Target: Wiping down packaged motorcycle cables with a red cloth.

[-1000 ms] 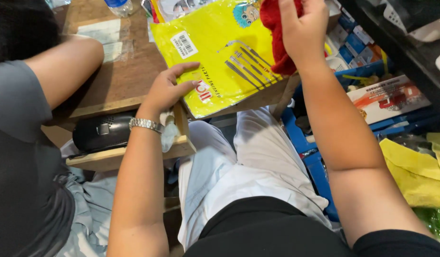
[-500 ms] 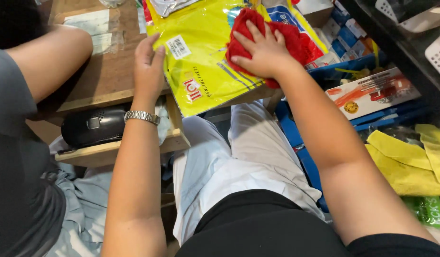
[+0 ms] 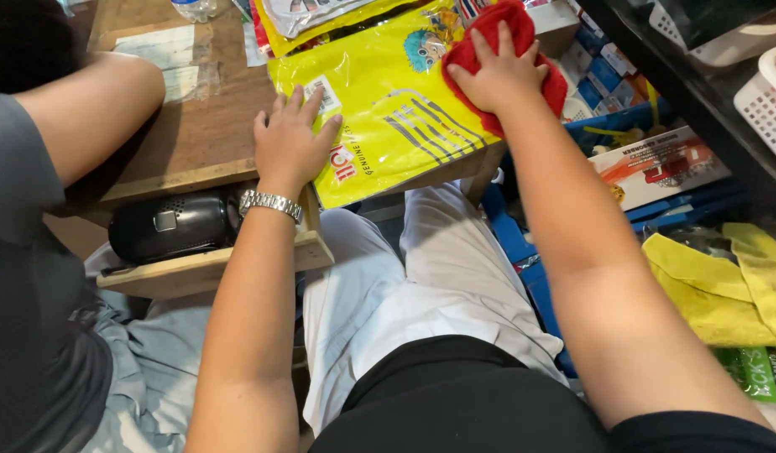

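While pressed flat with fingers spread on the near left corner of a yellow plastic package (image 3: 388,117), left hand (image 3: 289,144), silver wristwatch (image 3: 271,204) at the wrist, grips nothing. Right hand (image 3: 499,77) laid palm-down, fingers apart, atop a red cloth (image 3: 522,33) at the package's far right edge, overhanging the wooden table (image 3: 195,134). Black pouch (image 3: 171,226) on the shelf just below the tabletop. At left, another person's forearm (image 3: 90,105) resting on the table. Yellow bags (image 3: 723,285) at lower right.

Glossy yellow plastic packet (image 3: 388,117), fuzzy red cloth (image 3: 509,63), matt wooden table (image 3: 203,138).
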